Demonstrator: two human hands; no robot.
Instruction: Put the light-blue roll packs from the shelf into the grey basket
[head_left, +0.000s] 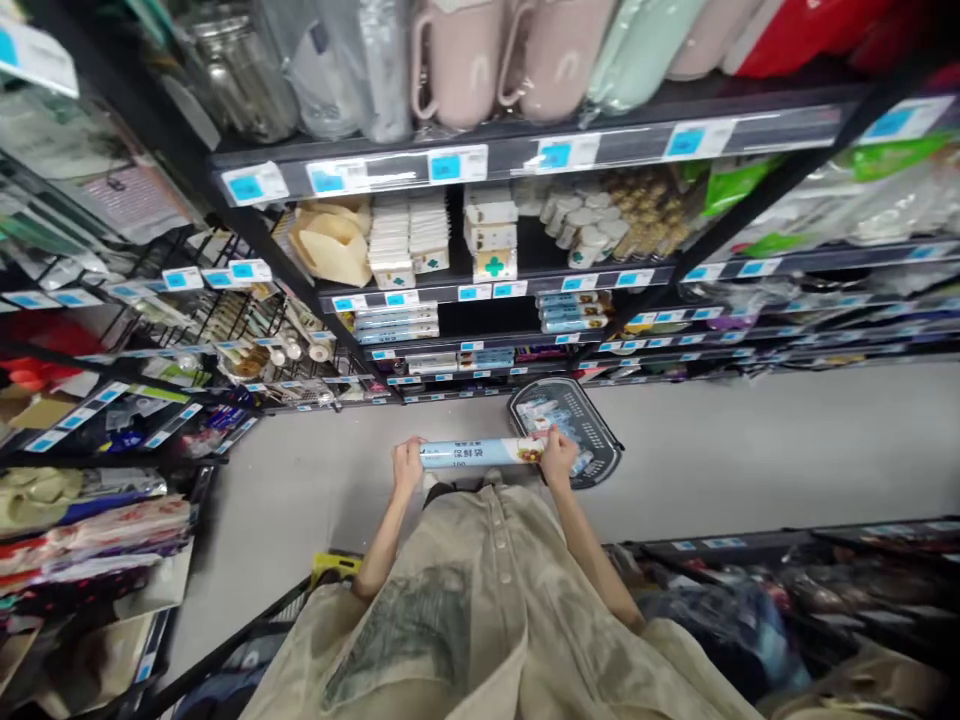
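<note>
A long, narrow light-blue box (480, 454) with dark printed characters and a food picture at its right end lies level in front of my body. Around its left end my left hand (407, 463) is closed. My right hand (559, 457) grips the opposite end. Just behind and below the right hand, a dark shopping basket (596, 420) stands on the floor. Several light-blue packages (551, 415) lie in the basket. Similar long blue boxes (397, 325) are stacked on a low shelf ahead, with more blue boxes (574, 312) farther right on that shelf.
A shelf unit faces me, its top board (510, 150) carrying pink mugs (461, 65). Small white boxes (495, 240) stand on the level below. Racks with hanging goods (270, 340) are at the left. Grey floor (712, 440) runs right, between shelves. A yellow object (335, 567) is near my left elbow.
</note>
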